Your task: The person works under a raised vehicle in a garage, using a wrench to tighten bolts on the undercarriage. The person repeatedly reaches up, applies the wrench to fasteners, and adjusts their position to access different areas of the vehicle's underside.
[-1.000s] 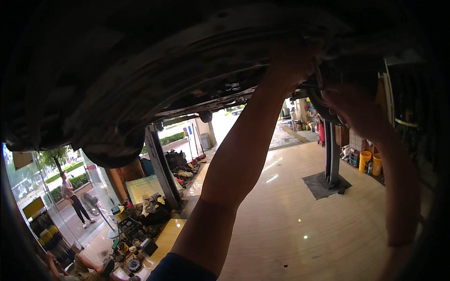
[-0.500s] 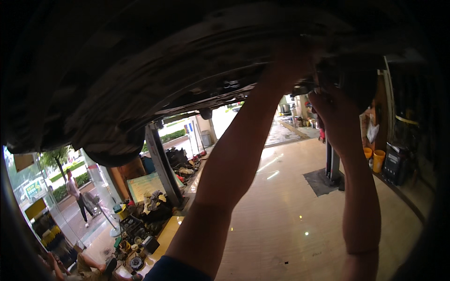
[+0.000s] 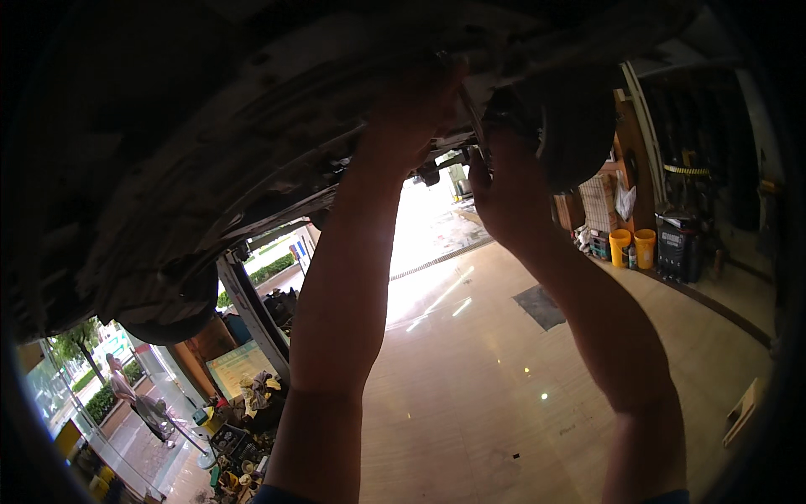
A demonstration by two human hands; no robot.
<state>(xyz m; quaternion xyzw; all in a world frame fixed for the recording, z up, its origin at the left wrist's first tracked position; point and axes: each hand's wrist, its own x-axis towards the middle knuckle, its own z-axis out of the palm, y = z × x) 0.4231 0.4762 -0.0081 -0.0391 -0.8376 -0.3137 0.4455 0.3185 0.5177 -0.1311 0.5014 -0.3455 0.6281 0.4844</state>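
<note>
Overhead hangs the dark underside of a raised car. My left hand reaches up against it, in deep shadow; its fingers look bent round something I cannot make out. A slim metal bar slants down from beside that hand. Its lower end meets my right hand, between the thumb and the raised fingers, which look closed on it. The fingertips are lost in the dark. Just right of my right hand is a dark, rounded tyre.
A lift post stands at left, beside a heap of tools and parts. Orange buckets and a black container line the right wall. A person is beyond the glass at left. Pale floor lies below.
The view has swung, so both hands and the bar now appear further left. My right hand's thumb points up more than before. Both hands remain up under the car.
</note>
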